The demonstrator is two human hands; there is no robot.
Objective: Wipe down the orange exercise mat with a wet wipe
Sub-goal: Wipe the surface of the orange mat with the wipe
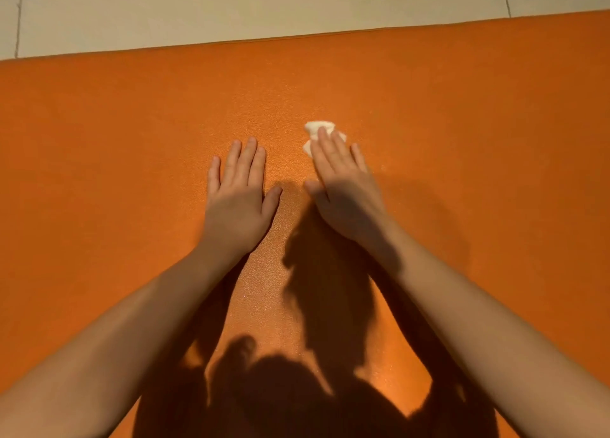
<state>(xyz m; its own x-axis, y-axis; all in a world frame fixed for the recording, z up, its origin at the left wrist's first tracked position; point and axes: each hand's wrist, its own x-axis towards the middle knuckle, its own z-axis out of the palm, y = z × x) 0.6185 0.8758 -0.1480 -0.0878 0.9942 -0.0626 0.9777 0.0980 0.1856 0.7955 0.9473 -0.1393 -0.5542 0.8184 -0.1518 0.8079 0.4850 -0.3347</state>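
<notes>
At the near edge of the view, a dark shadow [297, 401] of the person is falling across the orange exercise mat [99, 173], and two bare forearms are reaching forward over it from the lower corners. A little farther out, the left hand [236, 193] is lying palm down on the mat with its fingers straight and slightly spread, holding nothing, its thumb pointing toward the other hand. Just beside it, the right hand [343, 193] is also lying flat, its fingers stretched out and angling slightly leftward, and its straight fingertips are pressing down on a crumpled white wet wipe [318, 127]; no finger is curling round it. The wipe is sitting on the mat near the middle of the view, bunched into a small wad, with parts of it showing past the fingertips and along the left side of the index finger. Beyond the hands, the mat is stretching across the whole width of the view, its far edge running at a slight slant. Farthest away, a pale tiled floor [231, 5] is showing past that edge, with thin dark grout lines crossing it.
</notes>
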